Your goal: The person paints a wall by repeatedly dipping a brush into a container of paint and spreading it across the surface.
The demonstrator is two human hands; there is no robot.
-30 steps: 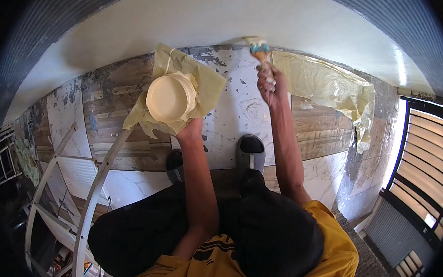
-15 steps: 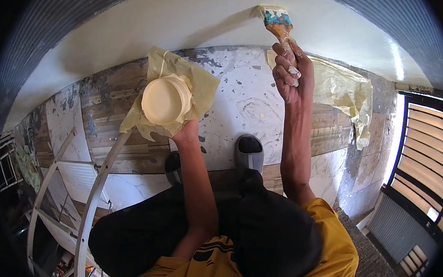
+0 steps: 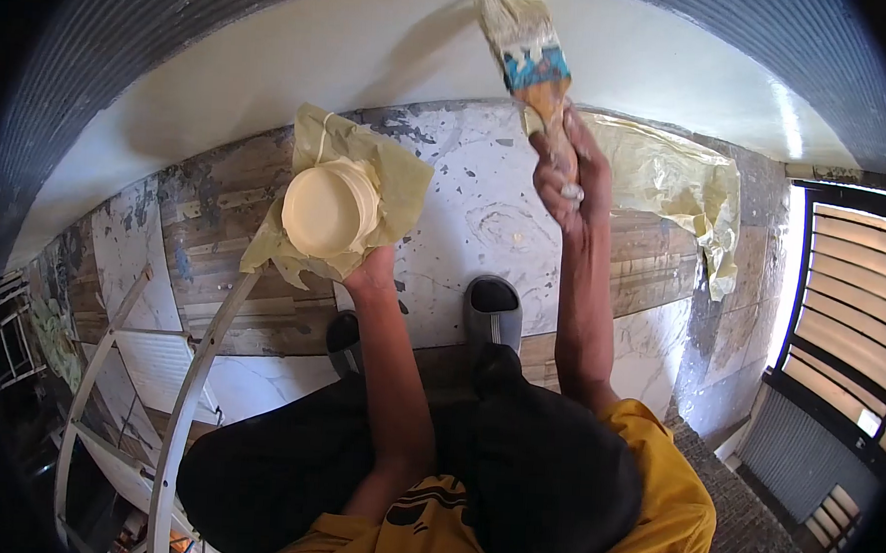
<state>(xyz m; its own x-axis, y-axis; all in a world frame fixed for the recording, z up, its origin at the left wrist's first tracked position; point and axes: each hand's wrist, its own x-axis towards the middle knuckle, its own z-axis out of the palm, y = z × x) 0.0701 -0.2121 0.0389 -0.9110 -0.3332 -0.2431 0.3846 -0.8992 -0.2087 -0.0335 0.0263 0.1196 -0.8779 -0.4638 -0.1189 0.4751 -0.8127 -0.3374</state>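
Note:
My left hand (image 3: 370, 271) grips a round container of cream paint (image 3: 324, 210) from below and the side nearest me. A crumpled yellowish sheet (image 3: 404, 174) lies between the hand and the container, and most of the fingers are hidden under it. In my right hand (image 3: 574, 173) is a wide paintbrush (image 3: 540, 69), its wooden handle wrapped by closed fingers with paint on them. The pale bristles point up and left against the cream wall (image 3: 375, 53), with a shadow beside them.
A metal ladder (image 3: 184, 403) stands at the left. More crumpled yellowish sheeting (image 3: 669, 173) lies at the right along the wall's foot. The tiled surface (image 3: 468, 178) is spotted with grey patches. A slatted window or gate (image 3: 853, 298) is at the far right.
The brush in my right hand has moved slightly left, and its bristles now show at full length instead of foreshortened. My left hand and the container have hardly moved.

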